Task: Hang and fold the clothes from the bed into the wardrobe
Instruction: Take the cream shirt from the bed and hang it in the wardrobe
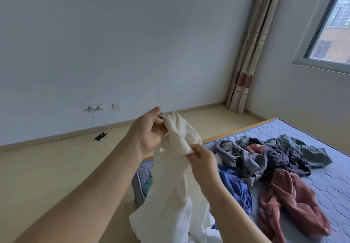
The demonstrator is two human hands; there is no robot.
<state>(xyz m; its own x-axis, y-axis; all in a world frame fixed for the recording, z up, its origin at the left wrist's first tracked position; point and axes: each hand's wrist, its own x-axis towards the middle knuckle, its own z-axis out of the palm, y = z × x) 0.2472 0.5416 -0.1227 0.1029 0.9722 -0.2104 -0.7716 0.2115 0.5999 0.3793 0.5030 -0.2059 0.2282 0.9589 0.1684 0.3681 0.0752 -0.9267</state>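
I hold a white garment (170,186) up in front of me over the bed's near corner. My left hand (149,132) grips its top edge, fingers curled into the cloth. A little lower and to the right, my right hand (202,159) pinches a fold of the same garment. The rest of it hangs down in loose folds. On the blue quilted mattress (322,182) lie a blue garment (236,187), a pink fleece garment (287,201), a grey patterned one (238,159) and a grey-green one (303,148). No wardrobe is in view.
A phone (101,136) lies on the light wooden floor, its cable running up to wall sockets (96,108). A patterned curtain (251,53) hangs in the room's corner beside a window (333,21). Bare floor lies left of the bed.
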